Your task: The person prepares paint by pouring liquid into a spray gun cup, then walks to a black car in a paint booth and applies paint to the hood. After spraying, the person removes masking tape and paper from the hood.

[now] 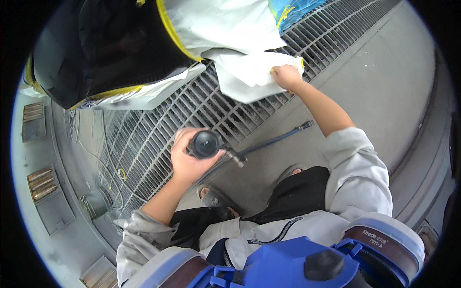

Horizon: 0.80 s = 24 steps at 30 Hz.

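My left hand (185, 161) is wrapped round what looks like a paint spray gun (205, 144), with a round black cup on top and a metal hose fitting sticking out to the right. Its lower part is hidden by my fingers and the cup. Farther off to the right, my right hand (287, 78) pinches the edge of a white masking sheet (245, 74) that has yellow tape on it. The sheet hangs beside a glossy black vehicle panel (120, 48) edged with yellow masking tape (172, 31).
A floor grating (201, 105) runs diagonally under the panel. An air hose (273, 140) with a dark coupling lies on the floor before my feet. To the left stand a bucket (96, 204) and thin looped hoses. A blue respirator (297, 264) covers the lower edge.
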Tool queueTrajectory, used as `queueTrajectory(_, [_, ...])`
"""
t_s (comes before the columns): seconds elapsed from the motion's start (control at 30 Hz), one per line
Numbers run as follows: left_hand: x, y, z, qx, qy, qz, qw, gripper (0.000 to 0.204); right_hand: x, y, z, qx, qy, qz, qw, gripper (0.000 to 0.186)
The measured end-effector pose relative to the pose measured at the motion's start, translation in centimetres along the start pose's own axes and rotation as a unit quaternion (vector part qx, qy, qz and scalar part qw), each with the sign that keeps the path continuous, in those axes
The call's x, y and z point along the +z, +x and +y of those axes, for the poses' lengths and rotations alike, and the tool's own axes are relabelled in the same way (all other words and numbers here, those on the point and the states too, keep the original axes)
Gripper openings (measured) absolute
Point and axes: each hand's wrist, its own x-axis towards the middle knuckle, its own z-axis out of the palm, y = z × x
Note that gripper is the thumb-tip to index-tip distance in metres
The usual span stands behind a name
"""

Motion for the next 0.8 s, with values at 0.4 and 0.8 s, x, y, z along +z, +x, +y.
queueTrajectory(0.4, [20.0, 22.2, 2.2, -0.224, -0.270, 0.104, 0.931, 0.038, -12.3, -24.0, 6.9, 0.130, -0.010, 0.003, 0.991, 0.018])
queueTrajectory(0.8, [33.5, 30.9, -5.8, -0.385, -0.227, 0.233, 0.864, 0.050, -13.0, -25.6, 2.6, 0.083, 0.272, 0.089, 0.955, 0.012])
